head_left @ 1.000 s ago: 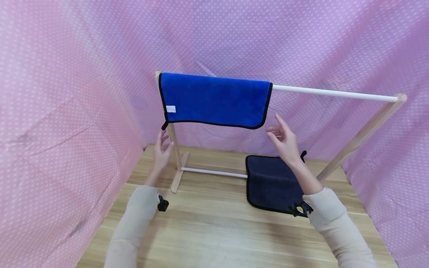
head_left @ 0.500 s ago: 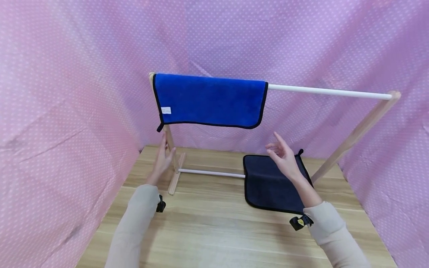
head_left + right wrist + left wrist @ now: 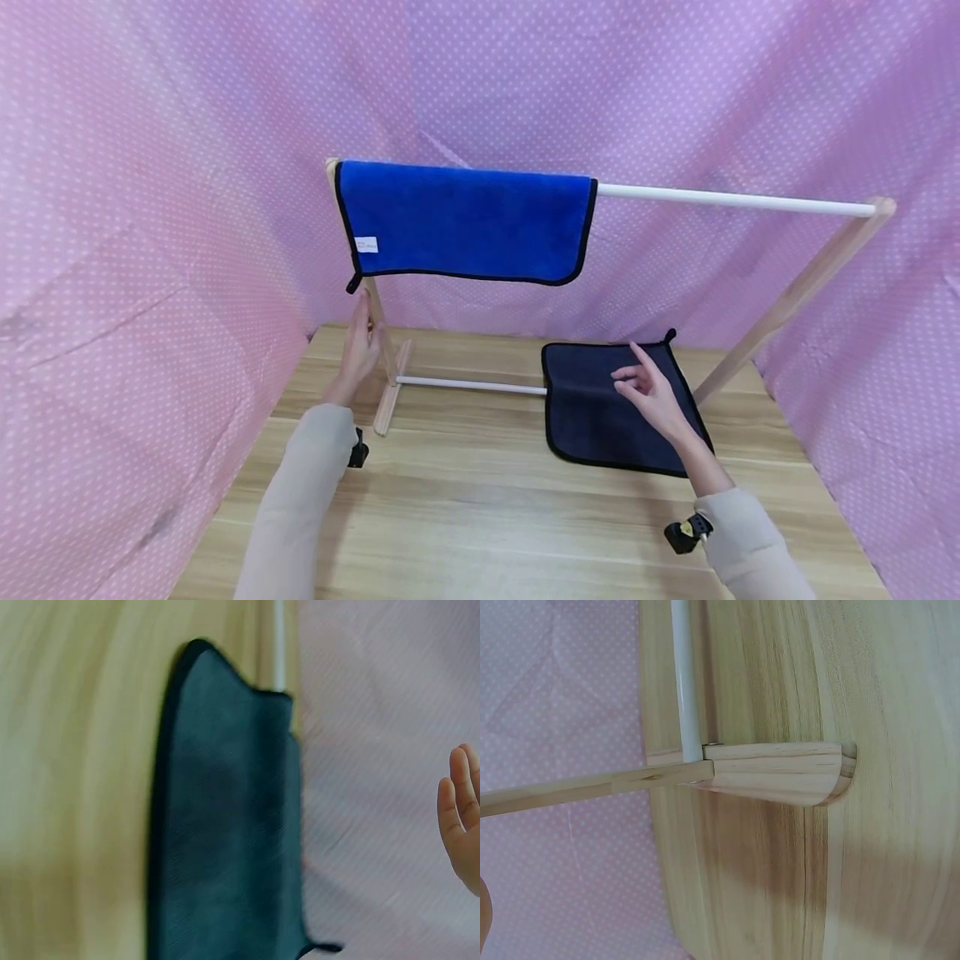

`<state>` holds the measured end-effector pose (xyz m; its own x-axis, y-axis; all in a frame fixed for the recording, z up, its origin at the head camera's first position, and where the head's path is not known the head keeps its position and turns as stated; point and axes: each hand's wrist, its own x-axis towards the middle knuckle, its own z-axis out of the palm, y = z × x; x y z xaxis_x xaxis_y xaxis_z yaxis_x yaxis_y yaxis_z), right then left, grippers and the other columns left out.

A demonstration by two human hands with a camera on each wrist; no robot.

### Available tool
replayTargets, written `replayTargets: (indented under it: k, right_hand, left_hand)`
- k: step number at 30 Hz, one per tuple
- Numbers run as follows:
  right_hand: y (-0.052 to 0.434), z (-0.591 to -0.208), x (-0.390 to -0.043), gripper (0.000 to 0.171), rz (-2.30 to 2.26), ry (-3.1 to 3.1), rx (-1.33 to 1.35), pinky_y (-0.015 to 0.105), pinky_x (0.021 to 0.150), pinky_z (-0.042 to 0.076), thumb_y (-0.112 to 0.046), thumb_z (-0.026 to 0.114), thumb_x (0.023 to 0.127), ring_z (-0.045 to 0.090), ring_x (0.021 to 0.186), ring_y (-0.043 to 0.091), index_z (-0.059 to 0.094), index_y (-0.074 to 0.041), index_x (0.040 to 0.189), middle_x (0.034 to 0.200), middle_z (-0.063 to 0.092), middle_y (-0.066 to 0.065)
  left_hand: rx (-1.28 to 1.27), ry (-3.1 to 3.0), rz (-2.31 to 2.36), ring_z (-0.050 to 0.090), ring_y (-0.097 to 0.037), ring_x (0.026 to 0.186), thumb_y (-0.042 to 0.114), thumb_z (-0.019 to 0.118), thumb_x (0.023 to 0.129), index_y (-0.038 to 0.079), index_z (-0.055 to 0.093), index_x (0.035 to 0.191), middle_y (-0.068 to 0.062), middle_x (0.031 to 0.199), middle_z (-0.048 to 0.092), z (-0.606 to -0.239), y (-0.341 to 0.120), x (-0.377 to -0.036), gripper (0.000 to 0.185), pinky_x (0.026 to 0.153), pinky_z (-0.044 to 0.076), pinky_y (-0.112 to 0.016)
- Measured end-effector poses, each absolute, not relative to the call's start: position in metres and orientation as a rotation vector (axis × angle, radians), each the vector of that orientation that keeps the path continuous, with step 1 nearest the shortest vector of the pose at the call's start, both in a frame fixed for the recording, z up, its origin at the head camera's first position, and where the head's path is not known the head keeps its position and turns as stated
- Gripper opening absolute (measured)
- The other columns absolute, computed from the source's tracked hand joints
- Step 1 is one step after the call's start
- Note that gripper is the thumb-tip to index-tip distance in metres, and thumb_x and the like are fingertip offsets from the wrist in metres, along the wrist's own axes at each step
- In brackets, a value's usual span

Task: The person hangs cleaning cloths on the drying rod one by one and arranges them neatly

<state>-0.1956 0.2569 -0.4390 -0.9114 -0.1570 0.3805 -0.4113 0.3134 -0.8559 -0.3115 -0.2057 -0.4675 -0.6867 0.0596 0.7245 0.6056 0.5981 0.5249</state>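
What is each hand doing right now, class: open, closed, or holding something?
Left hand: open, fingers straight, at the rack's wooden post; contact cannot be told.
Right hand: open, fingers relaxed, holding nothing, above the dark cloth.

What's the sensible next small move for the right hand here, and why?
Probably lower the right hand onto the dark navy cloth and pinch its edge. It hovers open above that cloth, which lies flat on the table, while the white rail beside the blue towel is bare.
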Motion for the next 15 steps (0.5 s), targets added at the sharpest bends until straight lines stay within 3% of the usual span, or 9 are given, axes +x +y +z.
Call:
replayTargets:
  k: [4,8,13,15]
  right_hand:
    - [0.271,-0.456,-0.191,0.065,1.648,-2.346,0.477,0.009,0.066,0.045,0.017,0.053,0.081,0.057,0.068,-0.002,0.020,0.016,0.136,0.087,0.065,0.008]
    - [0.286,-0.470,-0.186,0.065,1.616,-2.399,0.404,0.008,0.067,0.043,0.013,0.055,0.082,0.057,0.070,-0.001,0.020,0.016,0.136,0.089,0.063,0.023]
    - [0.315,-0.500,-0.186,0.062,1.574,-2.415,0.318,0.006,0.067,0.042,0.014,0.057,0.081,0.057,0.070,-0.004,0.023,0.018,0.134,0.085,0.063,-0.013]
    - [0.328,-0.514,-0.188,0.061,1.550,-2.405,0.281,0.005,0.065,0.041,0.015,0.057,0.080,0.057,0.068,-0.006,0.025,0.019,0.132,0.082,0.060,-0.021]
  left_hand:
    - [-0.523,-2.128,-0.983,0.050,-0.044,0.087,-0.011,0.047,0.087,0.006,0.018,0.145,-0.035,0.127,0.039,-0.467,-0.206,-0.314,0.067,0.075,0.044,-0.054]
    - [-0.525,-2.133,-0.965,0.048,-0.044,0.091,-0.012,0.046,0.086,0.003,0.019,0.144,-0.035,0.126,0.040,-0.468,-0.208,-0.315,0.066,0.078,0.042,-0.055]
    - [-0.531,-2.143,-0.940,0.048,-0.042,0.085,-0.011,0.046,0.088,0.019,0.012,0.148,-0.033,0.109,0.046,-0.467,-0.208,-0.315,0.075,0.077,0.043,-0.055]
    - [-0.527,-2.160,-0.935,0.048,-0.041,0.082,-0.010,0.045,0.089,0.023,0.009,0.148,-0.030,0.098,0.048,-0.466,-0.209,-0.315,0.077,0.076,0.044,-0.055]
